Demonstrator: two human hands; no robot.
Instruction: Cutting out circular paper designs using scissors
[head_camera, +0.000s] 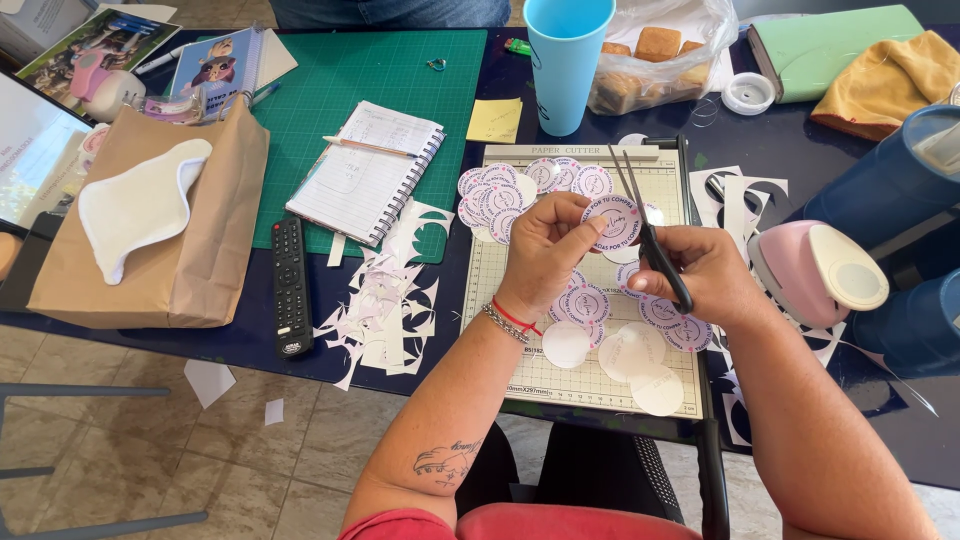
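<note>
Round pink-white labels (505, 195) on paper cutter, brown paper bag (200, 240) left; clear food bag (660, 50) top

Matt paper sticker (618, 222), black metal scissors (648, 235), glossy pink plastic punch (815, 272), brown paper bag (170, 225)

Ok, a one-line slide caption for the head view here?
Left hand holds a round printed sticker while the right hand trims it with scissors over a paper cutter strewn with cut circles.

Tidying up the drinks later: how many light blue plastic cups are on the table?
1. The light blue cup stands upright at the table's far edge, beyond the paper cutter, beside a bag of bread. None appears hidden.
</note>
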